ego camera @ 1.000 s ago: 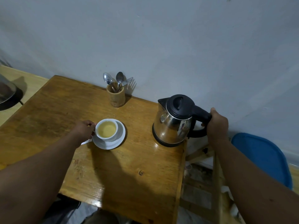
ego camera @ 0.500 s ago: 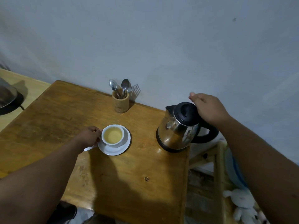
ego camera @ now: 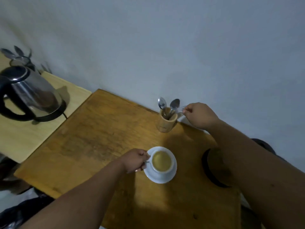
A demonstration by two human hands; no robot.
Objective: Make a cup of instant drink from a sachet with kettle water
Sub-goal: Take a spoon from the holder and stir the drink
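A white cup (ego camera: 162,173) full of pale yellow drink stands on a white saucer (ego camera: 158,179) on the wooden table (ego camera: 99,138). My left hand (ego camera: 134,160) is closed on the cup's handle at its left side. Behind the cup, by the wall, is a bamboo holder (ego camera: 166,123) with two spoons (ego camera: 175,103). At the holder's right rim my right hand (ego camera: 200,115) pinches the end of a fork (ego camera: 179,110). My right forearm hides most of the kettle; only its black base edge (ego camera: 206,164) shows.
A second steel kettle (ego camera: 33,95) with a black handle sits on a paler side table (ego camera: 24,133) at the far left, with more cutlery (ego camera: 18,55) behind it. The grey wall runs along the back edge.
My right hand left the kettle and moved left to the cutlery holder, closing on the fork. The view swung left and down. My left hand stays on the cup handle.
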